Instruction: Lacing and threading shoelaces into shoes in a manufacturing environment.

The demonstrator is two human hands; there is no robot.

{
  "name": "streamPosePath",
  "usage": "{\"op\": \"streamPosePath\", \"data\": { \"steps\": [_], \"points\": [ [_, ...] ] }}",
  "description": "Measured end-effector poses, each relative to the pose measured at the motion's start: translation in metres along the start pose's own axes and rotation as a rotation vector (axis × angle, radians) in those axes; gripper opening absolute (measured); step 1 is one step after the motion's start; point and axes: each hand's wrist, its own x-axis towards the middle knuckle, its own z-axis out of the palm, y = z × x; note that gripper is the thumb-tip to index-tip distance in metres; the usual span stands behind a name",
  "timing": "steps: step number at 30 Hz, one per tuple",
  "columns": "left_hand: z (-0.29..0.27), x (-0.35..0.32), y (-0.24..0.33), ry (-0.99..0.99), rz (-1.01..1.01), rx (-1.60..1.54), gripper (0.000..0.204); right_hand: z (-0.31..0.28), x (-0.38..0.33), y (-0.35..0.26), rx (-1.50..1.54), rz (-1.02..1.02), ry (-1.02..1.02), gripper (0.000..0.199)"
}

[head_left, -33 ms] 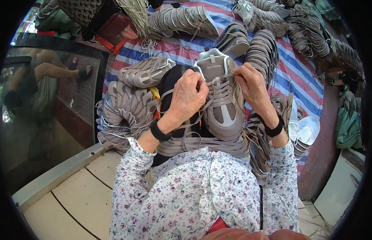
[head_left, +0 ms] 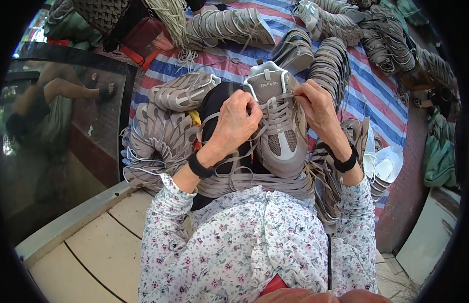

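A grey-beige sneaker (head_left: 280,159) with white trim rests at my lap, its toe toward me and its tongue (head_left: 268,88) standing up. Flat grey shoelace (head_left: 278,112) crosses its front through the eyelets. At the shoe's left upper edge, my left hand (head_left: 235,121) is closed in a pinch on the lace, and a loose length loops down beside it. My right hand (head_left: 318,105) pinches the lace at the right upper eyelets, fingertips close to the tongue. A thick bundle of grey laces (head_left: 254,186) lies across my lap below the toe.
Stacked shoe uppers (head_left: 161,134) lie to my left, with a grey sneaker (head_left: 186,91) beyond them. More uppers (head_left: 331,65) stand in a row at the right on a striped sheet (head_left: 376,96). White shoe-shaped pieces (head_left: 387,164) sit right of my wrist. A dark glass panel (head_left: 68,141) borders the left.
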Motion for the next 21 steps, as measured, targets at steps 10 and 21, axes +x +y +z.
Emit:
{"op": "streamPosePath", "data": {
  "steps": [10, 21],
  "points": [
    [-0.036, 0.013, -0.002, -0.563, -0.664, -0.837, 0.019, -0.058, -0.023, 0.119, -0.16, 0.303, 0.281, 0.003],
    [-0.146, 0.013, -0.055, -0.301, -0.705, -0.794, 0.02, -0.297, -0.167, 0.309, -1.008, 0.89, 0.458, 0.02]
  ]
}}
